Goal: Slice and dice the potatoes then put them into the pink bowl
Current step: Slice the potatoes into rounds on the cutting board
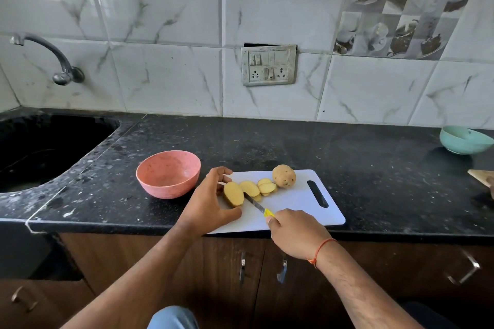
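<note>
Head view: near the front edge of the black tabletop (347, 168) lies a white cutting board (299, 203). The left hand (211, 200) curls index finger and thumb round the half potato (233, 193) at the board's left end, cut face towards the knife. The right hand (296, 232) grips the yellow handle of a small knife (258, 205), blade tip resting against the cut face. Cut slices (258, 187) lie fanned just beside it, and a whole potato (284, 176) sits at the board's back edge. The pink bowl (168, 173) stands just off the board's left end, with nothing visible in it. To slice well, I judge the fingertips should tuck back from the blade, the blade should come down straight for even thickness, and the half should be pinned firmly, since its rounded skin side could roll.
</note>
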A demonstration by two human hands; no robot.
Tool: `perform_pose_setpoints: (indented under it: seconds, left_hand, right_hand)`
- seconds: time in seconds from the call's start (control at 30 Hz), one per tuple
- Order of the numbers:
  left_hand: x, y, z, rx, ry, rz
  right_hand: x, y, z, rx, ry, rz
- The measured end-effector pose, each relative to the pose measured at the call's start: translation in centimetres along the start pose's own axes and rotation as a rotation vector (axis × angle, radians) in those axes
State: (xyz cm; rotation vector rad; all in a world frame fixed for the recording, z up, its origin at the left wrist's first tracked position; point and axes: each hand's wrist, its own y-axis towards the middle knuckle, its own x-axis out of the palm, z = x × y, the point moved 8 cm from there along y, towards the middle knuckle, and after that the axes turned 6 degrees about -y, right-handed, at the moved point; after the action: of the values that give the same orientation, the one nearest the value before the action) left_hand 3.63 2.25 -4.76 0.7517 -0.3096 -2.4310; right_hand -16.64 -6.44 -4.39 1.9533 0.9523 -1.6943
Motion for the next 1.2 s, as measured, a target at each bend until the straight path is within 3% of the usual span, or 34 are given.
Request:
perform_pose_setpoints:
  seconds: [0.33,0.6,0.93,1.2]
  left_hand:
    - [0.2,0.6,-0.6,0.007,0.068,-0.028]
    - [-0.1,0.6,-1.0,0.034,0.063,-0.034]
    - [-0.2,0.4,-0.8,0.011,0.074,0.024]
    - [-1.1,-0.8,-0.3,-0.030,0.154,0.074]
  right_hand:
    - [-0.6,-0.1,-0.8,0.002,0.128,-0.007]
    - [-1.8,-0.9,-0.1,0.073,0.269,0.147]
    - [0.4,-0.8,-1.2,0.075,0.236,0.064]
    - [0.0,-1.3,-1.2,0.059,0.222,0.142]
